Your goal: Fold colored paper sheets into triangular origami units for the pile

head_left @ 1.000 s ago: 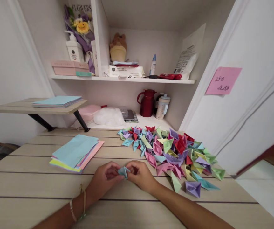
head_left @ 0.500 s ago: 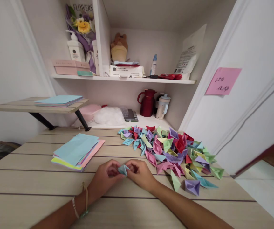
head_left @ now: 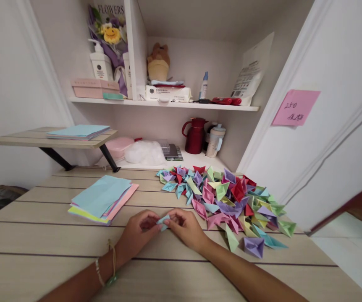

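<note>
Between my two hands is a small piece of folded light blue paper (head_left: 163, 222), low over the front middle of the table. My left hand (head_left: 142, 230) pinches its left side, and a beaded bracelet and a cord circle that wrist. On the other side, the thumb and fingers of my right hand (head_left: 185, 228) close on the paper's right end. Fingers cover much of the paper, so its full shape is hidden. A heap of folded paper boats (head_left: 221, 191) in many colours lies to the right, the nearest ones close to my right forearm.
To the left lies a stack of coloured paper sheets (head_left: 102, 195), blue on top. Another paper stack (head_left: 78, 131) rests on a small raised shelf (head_left: 17, 140). Behind stand a red jug (head_left: 195, 136), a tumbler (head_left: 215, 140) and a white plastic bag (head_left: 145, 152).
The blue paper, which showed a wide triangular face before, now shows as a narrower strip between the fingertips. My hands have barely shifted.
</note>
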Motion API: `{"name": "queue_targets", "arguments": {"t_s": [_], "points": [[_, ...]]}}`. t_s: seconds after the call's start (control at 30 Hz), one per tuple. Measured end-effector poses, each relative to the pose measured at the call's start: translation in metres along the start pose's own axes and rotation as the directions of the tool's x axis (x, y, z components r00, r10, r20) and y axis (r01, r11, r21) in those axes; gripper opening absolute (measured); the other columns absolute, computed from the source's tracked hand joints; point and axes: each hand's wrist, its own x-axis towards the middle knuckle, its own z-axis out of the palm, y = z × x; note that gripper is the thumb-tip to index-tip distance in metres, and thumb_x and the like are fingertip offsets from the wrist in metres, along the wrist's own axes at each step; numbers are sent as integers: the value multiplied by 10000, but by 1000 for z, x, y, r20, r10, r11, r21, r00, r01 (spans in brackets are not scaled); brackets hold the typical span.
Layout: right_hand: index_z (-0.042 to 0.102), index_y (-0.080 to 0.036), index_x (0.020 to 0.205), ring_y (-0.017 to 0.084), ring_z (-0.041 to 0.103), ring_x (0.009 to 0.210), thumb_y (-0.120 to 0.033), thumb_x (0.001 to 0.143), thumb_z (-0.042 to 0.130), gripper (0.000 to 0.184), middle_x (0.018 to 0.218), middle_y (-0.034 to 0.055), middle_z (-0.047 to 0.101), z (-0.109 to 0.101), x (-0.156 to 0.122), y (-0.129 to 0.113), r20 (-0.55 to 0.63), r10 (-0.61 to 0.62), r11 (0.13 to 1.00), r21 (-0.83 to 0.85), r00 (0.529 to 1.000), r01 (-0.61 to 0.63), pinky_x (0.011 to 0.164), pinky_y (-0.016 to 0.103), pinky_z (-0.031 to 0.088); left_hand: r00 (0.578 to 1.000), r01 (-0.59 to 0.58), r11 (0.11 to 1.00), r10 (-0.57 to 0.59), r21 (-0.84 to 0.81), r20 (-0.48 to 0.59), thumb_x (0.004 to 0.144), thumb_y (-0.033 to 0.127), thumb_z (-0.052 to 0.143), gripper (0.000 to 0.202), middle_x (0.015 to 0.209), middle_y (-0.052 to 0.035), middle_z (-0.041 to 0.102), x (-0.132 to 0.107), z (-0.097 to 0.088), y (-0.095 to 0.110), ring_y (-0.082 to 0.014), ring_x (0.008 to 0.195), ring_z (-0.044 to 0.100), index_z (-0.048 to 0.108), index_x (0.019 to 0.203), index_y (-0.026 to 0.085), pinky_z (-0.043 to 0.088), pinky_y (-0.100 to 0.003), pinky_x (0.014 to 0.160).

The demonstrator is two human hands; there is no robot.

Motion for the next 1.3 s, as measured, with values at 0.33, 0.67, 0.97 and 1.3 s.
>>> {"name": "queue_targets", "arguments": {"t_s": [0.33,0.67,0.97,1.3], "points": [[641,-162,763,91,459,534,-350,743,607,191,660,8,572,-3,0,-5,-13,-34,994,-108,999,33,478,191,351,999,-44,987,44,153,5,747,354,554,211,625,-11,629,0,-1,1,-144,600,550,648,662,185,423,-211,561],[549,-169,876,103,486,582,-323,766,579,191,700,2,555,-4,3,-1,-131,-21,987,154,991,41,523,201,381,994,84,992,-90,-95,-68,755,357,551,186,646,-16,662,3,-6,-5,-177,638,637,574,744,173,498,-269,626],[657,-181,807,109,529,588,-232,737,596,106,764,33,598,-3,-2,-5,-41,-138,964,-235,990,125,522,206,413,998,18,995,-23,-100,-54,776,347,529,182,732,-25,667,1,-2,-9,-171,706,639,571,776,170,512,-282,672],[680,-231,848,152,588,734,-181,750,602,135,783,26,662,-2,-6,-10,1,-302,900,-330,953,286,672,255,430,999,-34,999,34,5,-1,788,326,518,183,727,-34,663,-2,-2,-11,-163,691,626,599,782,161,501,-264,659]]}}
